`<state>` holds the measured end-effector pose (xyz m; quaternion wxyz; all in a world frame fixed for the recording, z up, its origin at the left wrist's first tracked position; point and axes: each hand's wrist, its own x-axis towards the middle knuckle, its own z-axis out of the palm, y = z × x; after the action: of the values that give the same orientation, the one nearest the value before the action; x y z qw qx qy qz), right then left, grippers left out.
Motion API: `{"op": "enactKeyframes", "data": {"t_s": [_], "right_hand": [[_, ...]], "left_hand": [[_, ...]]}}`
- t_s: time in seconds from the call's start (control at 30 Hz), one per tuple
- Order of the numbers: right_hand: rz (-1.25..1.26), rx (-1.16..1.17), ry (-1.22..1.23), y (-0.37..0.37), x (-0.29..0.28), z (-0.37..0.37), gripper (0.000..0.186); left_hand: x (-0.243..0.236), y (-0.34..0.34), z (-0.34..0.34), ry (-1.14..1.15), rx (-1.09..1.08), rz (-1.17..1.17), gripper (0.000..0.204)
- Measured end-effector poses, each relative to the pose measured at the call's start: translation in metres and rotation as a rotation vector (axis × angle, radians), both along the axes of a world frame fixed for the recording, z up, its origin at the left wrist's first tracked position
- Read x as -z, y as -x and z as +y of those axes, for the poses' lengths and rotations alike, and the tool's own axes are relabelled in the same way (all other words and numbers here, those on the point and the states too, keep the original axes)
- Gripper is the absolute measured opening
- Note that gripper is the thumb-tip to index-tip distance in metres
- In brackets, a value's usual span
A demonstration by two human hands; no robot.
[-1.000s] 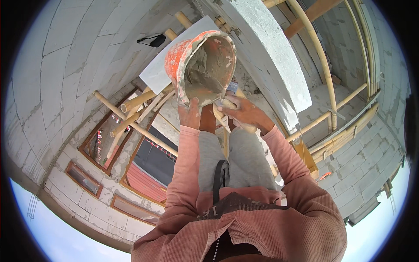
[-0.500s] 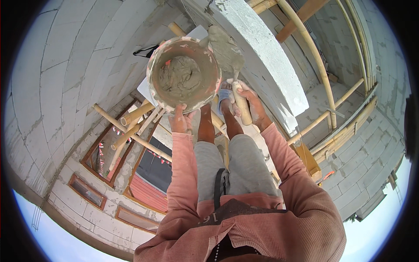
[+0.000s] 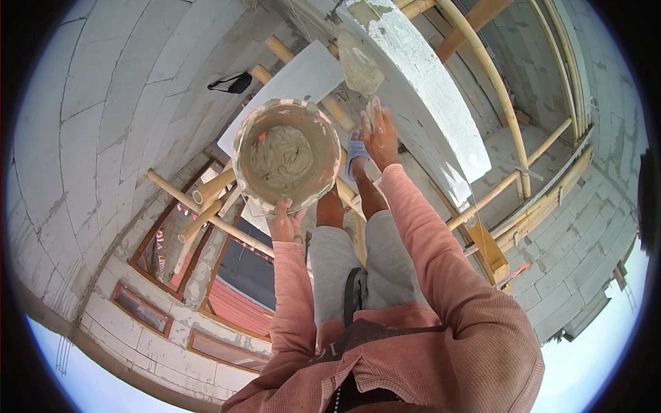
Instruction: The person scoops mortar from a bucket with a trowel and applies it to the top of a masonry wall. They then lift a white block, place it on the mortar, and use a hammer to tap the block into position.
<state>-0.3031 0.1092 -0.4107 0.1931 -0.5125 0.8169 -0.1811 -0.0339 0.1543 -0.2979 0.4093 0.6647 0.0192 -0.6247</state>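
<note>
My left hand (image 3: 286,224) grips the near rim of a round bucket (image 3: 242,168), thumb over the edge. Grey wet mortar (image 3: 281,151) lies inside it, and dried mortar crusts the rim. Ahead and to the right, my right hand (image 3: 381,134) is closed round the handle of a trowel, its back facing up; the handle is mostly hidden by the fingers. The mortar-coated trowel blade (image 3: 360,65) points away from me, close beside the white block wall (image 3: 427,82). Whether the blade touches the wall I cannot tell. A grey patch of mortar (image 3: 365,10) sits on the wall's far top.
A pale board or block (image 3: 296,79) lies beyond the bucket across bamboo poles (image 3: 279,49). A black bag (image 3: 239,83) is by the left block wall (image 3: 117,89). A string (image 3: 482,227) hangs at the near wall end. Bamboo scaffolding (image 3: 492,69) stands to the right; window frames (image 3: 141,310) are at lower left.
My right hand has moved away from me with the trowel, and its back has turned upward. The trowel has left the bucket's rim. The bucket has come slightly nearer, uncovering more of the pale slab.
</note>
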Motion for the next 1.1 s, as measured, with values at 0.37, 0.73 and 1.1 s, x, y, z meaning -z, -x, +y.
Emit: {"op": "enactKeyframes", "data": {"t_s": [0.37, 0.73, 1.1], "right_hand": [[0.133, -0.011, 0.164, 0.013, 0.032, -0.072, 0.052], [-0.47, -0.207, -0.233, 0.021, -0.123, 0.108, 0.048], [-0.593, -0.319, -0.41, -0.025, -0.122, 0.073, 0.046]], "left_hand": [[-0.011, 0.011, 0.014, -0.04, 0.025, 0.028, 0.059], [-0.012, 0.036, 0.001, -0.03, 0.108, -0.123, 0.061], [-0.018, 0.09, -0.021, 0.444, 0.737, -0.433, 0.068]]}}
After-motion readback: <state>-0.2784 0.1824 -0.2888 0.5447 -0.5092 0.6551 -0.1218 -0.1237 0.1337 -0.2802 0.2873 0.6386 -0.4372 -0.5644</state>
